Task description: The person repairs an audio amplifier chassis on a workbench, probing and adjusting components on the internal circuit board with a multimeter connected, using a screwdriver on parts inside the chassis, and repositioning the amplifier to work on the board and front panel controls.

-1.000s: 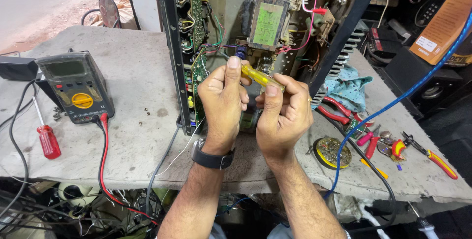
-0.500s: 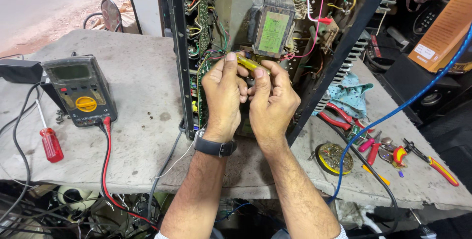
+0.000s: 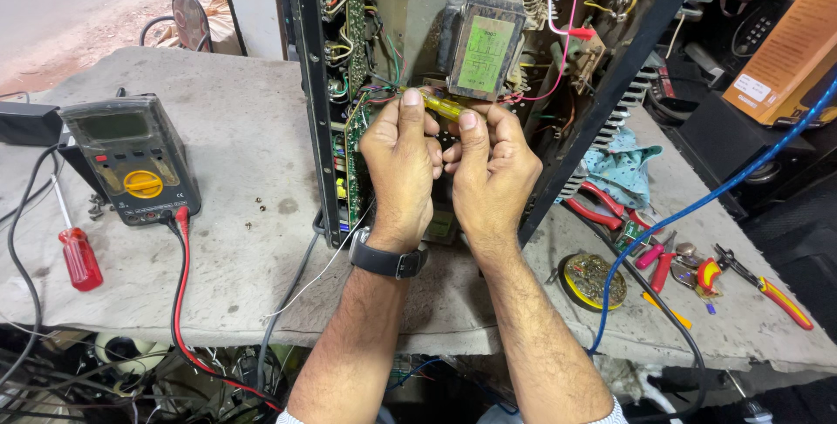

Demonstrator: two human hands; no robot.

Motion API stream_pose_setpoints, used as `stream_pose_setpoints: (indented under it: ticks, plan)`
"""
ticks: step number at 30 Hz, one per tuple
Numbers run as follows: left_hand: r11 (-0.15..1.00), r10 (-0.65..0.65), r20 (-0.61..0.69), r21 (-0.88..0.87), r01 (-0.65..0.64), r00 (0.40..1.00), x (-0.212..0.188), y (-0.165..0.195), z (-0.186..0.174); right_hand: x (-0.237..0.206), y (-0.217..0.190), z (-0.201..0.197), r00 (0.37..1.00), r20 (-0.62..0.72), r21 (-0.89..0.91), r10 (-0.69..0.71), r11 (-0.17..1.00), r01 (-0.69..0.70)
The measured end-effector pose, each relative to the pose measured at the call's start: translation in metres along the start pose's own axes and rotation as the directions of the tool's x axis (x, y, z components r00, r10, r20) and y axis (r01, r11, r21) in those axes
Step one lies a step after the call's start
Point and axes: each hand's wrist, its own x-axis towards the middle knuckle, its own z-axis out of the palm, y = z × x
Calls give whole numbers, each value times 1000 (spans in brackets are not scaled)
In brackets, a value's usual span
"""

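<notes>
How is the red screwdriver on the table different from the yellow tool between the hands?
The red screwdriver lies untouched on the table at the left; the yellow tool is gripped by the left hand and right hand inside the open chassis. One handle is red, the other translucent yellow. Both look like slim hand tools.

Soft, even daylight fills the scene, brightest on the pale ground beyond the table [image 3: 227, 119], which looks slightly washed out. The table's grey top is evenly lit, and the multimeter [image 3: 131, 158] throws only a faint, short shadow onto it. Its screen carries a dull sheen, no hard glare. Inside the open chassis [image 3: 488, 23] behind the table, the light falls off and the recesses go dark. Below the table's front edge, the cable tangle sits in deep shade. Focus is crisp across the middle; straight lines lean outward toward the frame edges from the wide lens.
</notes>
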Motion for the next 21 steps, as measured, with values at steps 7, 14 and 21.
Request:
stream_pose_setpoints:
  ticks: [7,14,21]
  plan:
    - [1000,-15,-44,-8,15,999,-1,-1,2,2,-1,-1,1000,12,-13,5,1000,-5]
    - [1000,15,-76,-22,-17,997,1,-10,5,8,6,-3,999,28,89,30,996,-32]
    - [996,12,-94,-84,-20,995,2,-13,7,9,10,-4,997,52,206,54,976,-63]
